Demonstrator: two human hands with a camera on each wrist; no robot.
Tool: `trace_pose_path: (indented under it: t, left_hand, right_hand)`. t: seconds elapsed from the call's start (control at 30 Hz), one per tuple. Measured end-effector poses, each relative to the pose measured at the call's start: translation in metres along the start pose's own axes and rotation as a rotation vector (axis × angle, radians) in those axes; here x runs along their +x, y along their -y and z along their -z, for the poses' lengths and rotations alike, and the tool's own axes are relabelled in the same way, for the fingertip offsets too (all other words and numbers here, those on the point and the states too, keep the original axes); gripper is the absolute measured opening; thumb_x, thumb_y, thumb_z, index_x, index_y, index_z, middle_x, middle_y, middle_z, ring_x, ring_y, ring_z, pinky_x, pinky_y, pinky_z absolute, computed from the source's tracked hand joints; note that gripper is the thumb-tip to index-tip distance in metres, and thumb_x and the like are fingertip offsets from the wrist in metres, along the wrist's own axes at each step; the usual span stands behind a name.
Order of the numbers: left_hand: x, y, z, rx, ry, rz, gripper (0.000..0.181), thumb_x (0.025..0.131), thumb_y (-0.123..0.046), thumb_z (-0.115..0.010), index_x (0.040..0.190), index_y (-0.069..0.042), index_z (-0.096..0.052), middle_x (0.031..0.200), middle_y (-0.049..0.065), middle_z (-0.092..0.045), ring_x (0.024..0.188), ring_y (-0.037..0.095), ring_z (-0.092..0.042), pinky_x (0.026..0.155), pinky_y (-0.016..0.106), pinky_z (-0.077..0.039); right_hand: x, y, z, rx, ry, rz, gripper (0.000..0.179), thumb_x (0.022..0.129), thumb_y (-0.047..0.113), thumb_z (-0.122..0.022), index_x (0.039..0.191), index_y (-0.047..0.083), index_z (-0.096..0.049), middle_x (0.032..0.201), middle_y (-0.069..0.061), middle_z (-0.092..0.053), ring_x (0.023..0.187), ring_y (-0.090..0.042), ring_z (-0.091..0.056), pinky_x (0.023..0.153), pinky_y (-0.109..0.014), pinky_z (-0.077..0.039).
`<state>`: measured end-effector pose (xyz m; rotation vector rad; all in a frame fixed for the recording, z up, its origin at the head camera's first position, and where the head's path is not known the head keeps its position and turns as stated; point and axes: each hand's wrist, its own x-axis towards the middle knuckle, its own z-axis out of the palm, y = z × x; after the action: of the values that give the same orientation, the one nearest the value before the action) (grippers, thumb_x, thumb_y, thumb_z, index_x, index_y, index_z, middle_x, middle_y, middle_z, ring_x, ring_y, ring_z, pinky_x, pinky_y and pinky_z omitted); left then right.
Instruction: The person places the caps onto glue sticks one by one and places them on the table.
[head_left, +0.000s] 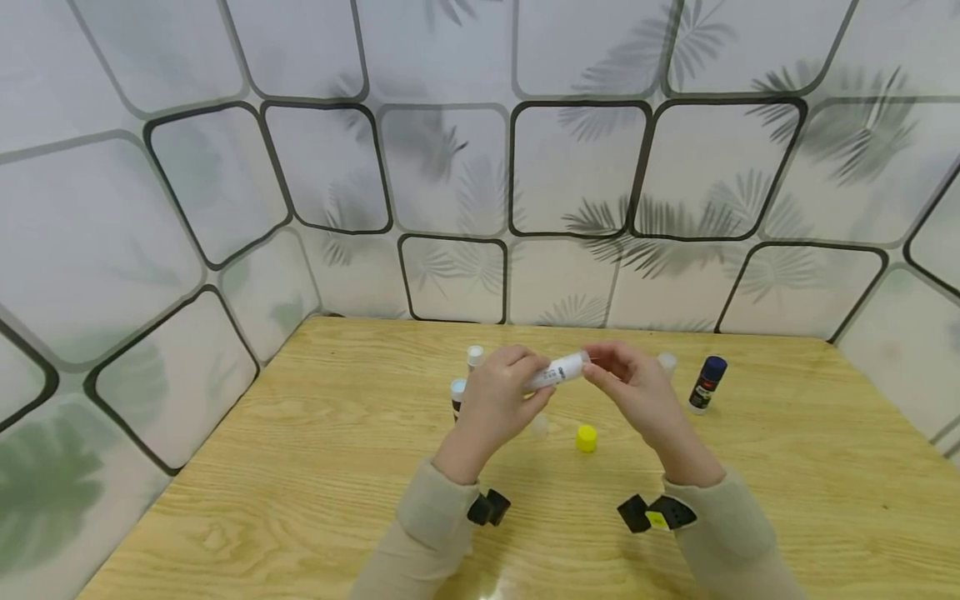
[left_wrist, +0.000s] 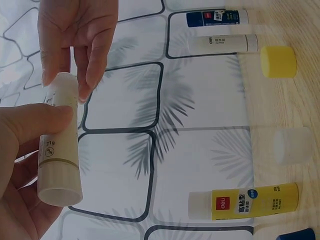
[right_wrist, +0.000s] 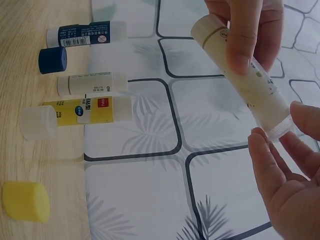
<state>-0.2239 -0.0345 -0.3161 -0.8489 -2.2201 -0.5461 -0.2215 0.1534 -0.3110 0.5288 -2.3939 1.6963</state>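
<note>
A white glue stick (head_left: 558, 372) with dark print is held in the air, tilted, between both hands. My left hand (head_left: 498, 396) grips its barrel, with the thumb (left_wrist: 52, 120) laid along the label in the left wrist view. Below that thumb, a seam marks off the smooth white end. At the other end, clear and ribbed in the right wrist view, my right hand (right_wrist: 290, 175) pinches the rim between thumb and fingertips. Beneath the hands, a yellow cap (head_left: 587, 438) and a translucent cap (head_left: 540, 423) stand on the wooden table.
Right of the right hand stands a glue stick with a dark blue top (head_left: 707, 385). Left wrist view: a yellow glue stick (left_wrist: 255, 202), another white one (left_wrist: 222, 44) and a navy one (left_wrist: 215, 18). A blue cap (right_wrist: 52, 60) lies nearby. Patterned cloth walls (head_left: 450, 175) enclose the table (head_left: 300, 467).
</note>
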Motion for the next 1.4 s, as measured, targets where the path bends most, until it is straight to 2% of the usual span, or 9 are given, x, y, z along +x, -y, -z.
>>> trace_pose_path:
  t: [0.2, 0.47, 0.6, 0.8, 1.0, 1.1, 1.27, 1.4]
  left_hand:
    - [0.0, -0.001, 0.001, -0.022, 0.005, 0.053, 0.024, 0.071, -0.018, -0.073, 0.091, -0.006, -0.067, 0.087, 0.003, -0.062, 0.075, 0.013, -0.057, 0.063, 0.022, -0.047]
    - [-0.001, -0.004, -0.003, -0.094, 0.003, 0.068, 0.028, 0.071, -0.021, -0.075, 0.092, -0.007, -0.065, 0.087, 0.002, -0.061, 0.074, 0.012, -0.056, 0.062, 0.02, -0.046]
    - [-0.002, -0.005, -0.006, -0.201, 0.061, 0.117, 0.028, 0.074, -0.022, -0.072, 0.095, -0.006, -0.063, 0.089, 0.002, -0.059, 0.073, 0.01, -0.053, 0.062, 0.018, -0.044]
    - [-0.001, -0.005, -0.005, -0.435, 0.183, 0.255, 0.022, 0.079, -0.014, -0.066, 0.099, -0.006, -0.062, 0.091, 0.001, -0.059, 0.075, 0.007, -0.051, 0.059, 0.014, -0.043]
    - [0.001, -0.005, -0.006, -0.46, 0.242, 0.296, 0.021, 0.079, -0.012, -0.065, 0.099, -0.006, -0.062, 0.089, -0.001, -0.06, 0.077, 0.006, -0.054, 0.061, 0.014, -0.044]
    - [0.0, -0.006, -0.007, -0.459, 0.238, 0.312, 0.021, 0.079, -0.012, -0.066, 0.098, -0.006, -0.062, 0.088, 0.0, -0.06, 0.077, 0.008, -0.054, 0.062, 0.014, -0.045]
    - [0.0, -0.007, -0.007, -0.466, 0.178, 0.311, 0.019, 0.078, -0.012, -0.067, 0.095, -0.004, -0.062, 0.086, 0.003, -0.059, 0.077, 0.011, -0.054, 0.061, 0.015, -0.045]
    - [0.0, -0.008, -0.007, -0.468, 0.133, 0.304, 0.018, 0.078, -0.011, -0.067, 0.093, -0.003, -0.062, 0.085, 0.003, -0.058, 0.077, 0.011, -0.054, 0.061, 0.015, -0.045]
  right_hand:
    - [0.0, 0.002, -0.001, 0.013, -0.005, -0.03, 0.037, 0.087, 0.017, -0.057, 0.115, -0.006, -0.05, 0.104, -0.019, -0.055, 0.085, -0.013, -0.055, 0.073, -0.021, -0.047]
    - [-0.001, 0.003, -0.001, 0.019, -0.021, -0.017, 0.035, 0.087, 0.016, -0.057, 0.113, -0.007, -0.051, 0.102, -0.018, -0.056, 0.082, -0.012, -0.055, 0.071, -0.023, -0.047]
    - [-0.002, 0.005, -0.001, -0.006, -0.033, -0.013, 0.033, 0.087, 0.015, -0.057, 0.111, -0.008, -0.052, 0.099, -0.018, -0.057, 0.08, -0.011, -0.054, 0.069, -0.022, -0.047]
    - [-0.002, 0.007, 0.001, -0.009, -0.023, -0.005, 0.031, 0.087, 0.013, -0.056, 0.11, -0.008, -0.052, 0.097, -0.018, -0.057, 0.079, -0.011, -0.054, 0.067, -0.02, -0.046]
    - [-0.003, 0.007, 0.001, -0.035, -0.013, 0.011, 0.031, 0.087, 0.012, -0.057, 0.111, -0.007, -0.052, 0.101, -0.017, -0.058, 0.086, -0.012, -0.055, 0.071, -0.02, -0.046]
    - [-0.002, 0.007, 0.0, -0.067, -0.028, 0.031, 0.032, 0.086, 0.013, -0.058, 0.112, -0.005, -0.052, 0.101, -0.016, -0.058, 0.088, -0.015, -0.055, 0.072, -0.02, -0.047]
    - [0.0, 0.008, -0.003, -0.142, -0.08, 0.081, 0.033, 0.084, 0.017, -0.061, 0.111, -0.001, -0.055, 0.098, -0.012, -0.06, 0.087, -0.018, -0.056, 0.07, -0.021, -0.048]
    - [0.002, 0.011, -0.005, -0.149, -0.096, 0.112, 0.033, 0.082, 0.015, -0.063, 0.11, -0.001, -0.055, 0.096, -0.011, -0.06, 0.086, -0.018, -0.058, 0.069, -0.022, -0.048]
